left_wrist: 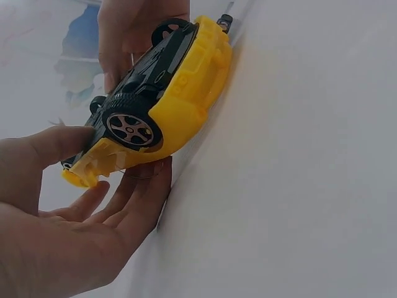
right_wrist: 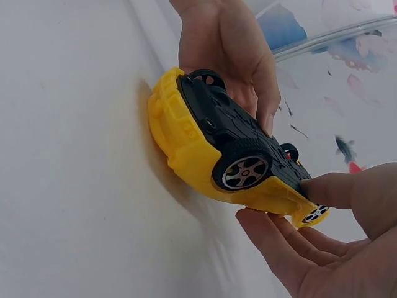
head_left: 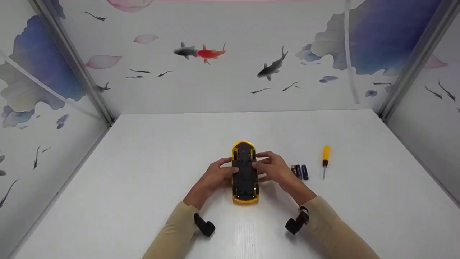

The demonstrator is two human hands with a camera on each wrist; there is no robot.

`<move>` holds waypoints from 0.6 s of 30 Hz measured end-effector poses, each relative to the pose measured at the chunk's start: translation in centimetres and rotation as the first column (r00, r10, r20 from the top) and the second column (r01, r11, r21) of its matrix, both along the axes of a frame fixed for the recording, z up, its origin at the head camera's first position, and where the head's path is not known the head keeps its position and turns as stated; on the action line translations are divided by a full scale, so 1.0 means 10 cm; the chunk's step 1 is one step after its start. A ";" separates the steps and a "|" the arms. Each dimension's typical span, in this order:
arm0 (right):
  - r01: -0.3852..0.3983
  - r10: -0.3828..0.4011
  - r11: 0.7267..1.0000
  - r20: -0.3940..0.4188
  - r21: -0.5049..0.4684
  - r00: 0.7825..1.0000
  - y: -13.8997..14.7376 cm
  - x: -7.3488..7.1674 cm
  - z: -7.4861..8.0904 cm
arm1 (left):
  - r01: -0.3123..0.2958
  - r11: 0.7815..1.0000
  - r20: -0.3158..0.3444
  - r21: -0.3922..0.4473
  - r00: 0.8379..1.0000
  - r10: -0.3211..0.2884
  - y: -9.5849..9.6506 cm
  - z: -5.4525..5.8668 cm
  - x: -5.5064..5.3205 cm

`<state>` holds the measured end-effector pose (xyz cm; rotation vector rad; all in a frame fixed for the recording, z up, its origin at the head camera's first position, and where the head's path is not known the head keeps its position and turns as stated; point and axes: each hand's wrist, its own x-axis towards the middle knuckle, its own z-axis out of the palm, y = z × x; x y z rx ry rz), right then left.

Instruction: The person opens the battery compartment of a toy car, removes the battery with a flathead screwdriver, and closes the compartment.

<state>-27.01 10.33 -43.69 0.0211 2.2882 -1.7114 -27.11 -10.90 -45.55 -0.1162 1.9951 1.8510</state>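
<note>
A yellow toy car [head_left: 245, 180] is turned upside down, so its black underside and wheels face up. My left hand [head_left: 217, 174] grips its left side, thumb on the underside and fingers beneath the body. On the opposite side my right hand [head_left: 275, 167] holds it the same way, thumb over the black base. In the left wrist view the toy car [left_wrist: 186, 93] is tilted, one spoked wheel toward the camera. The right wrist view shows both thumbs on the car's underside [right_wrist: 229, 118]. Part of the fingers is hidden under the body.
Several small batteries [head_left: 304, 172] lie side by side just right of my right hand. Farther right is a screwdriver [head_left: 326, 154] with a yellow handle, its shaft pointing toward me. The white table [head_left: 143, 144] is bounded by printed panels [head_left: 230, 86] at the back and sides.
</note>
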 end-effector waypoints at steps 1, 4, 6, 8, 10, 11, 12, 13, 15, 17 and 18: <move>0.002 -0.002 1.000 0.001 0.001 1.000 0.00 0.00 0.00 | -0.003 1.000 0.001 -0.003 1.000 0.003 0.00 0.00 0.00; 0.012 -0.012 1.000 0.003 0.005 1.000 -0.01 -0.01 -0.01 | -0.010 1.000 0.000 -0.002 1.000 0.010 0.00 -0.01 -0.01; 0.016 -0.016 1.000 0.000 0.009 1.000 -0.01 -0.01 -0.02 | -0.010 1.000 -0.007 -0.015 1.000 0.010 0.00 -0.02 -0.01; 0.017 -0.017 1.000 -0.001 0.017 1.000 -0.02 -0.01 -0.02 | -0.007 1.000 -0.009 -0.025 1.000 0.007 0.00 -0.02 -0.02; 0.011 -0.011 0.999 -0.003 0.031 1.000 -0.02 0.00 -0.03 | -0.001 1.000 -0.009 -0.025 1.000 0.000 -0.01 -0.02 -0.01; 0.007 -0.007 0.999 -0.003 0.036 1.000 -0.02 0.00 -0.03 | 0.001 1.000 -0.005 -0.023 1.000 -0.001 -0.02 -0.02 -0.01; 0.007 -0.006 0.999 -0.003 0.040 1.000 -0.02 0.00 -0.03 | 0.002 1.000 0.000 -0.015 1.000 -0.002 -0.02 -0.02 -0.01; -0.001 0.001 0.999 -0.004 0.044 1.000 -0.02 0.01 -0.03 | 0.004 1.000 0.002 -0.005 1.000 -0.004 -0.03 -0.03 -0.01; -0.013 0.013 0.999 -0.002 0.051 1.000 -0.02 0.01 -0.02 | 0.005 1.000 0.003 0.011 1.000 -0.005 -0.04 -0.02 -0.01; -0.019 0.019 0.998 0.003 0.053 1.000 -0.03 0.01 -0.01 | 0.005 1.000 0.000 0.018 1.000 -0.005 -0.04 -0.02 -0.01; -0.024 0.024 0.998 0.003 0.055 1.000 -0.03 0.01 0.00 | 0.005 1.000 -0.002 0.024 1.000 -0.005 -0.05 -0.02 -0.02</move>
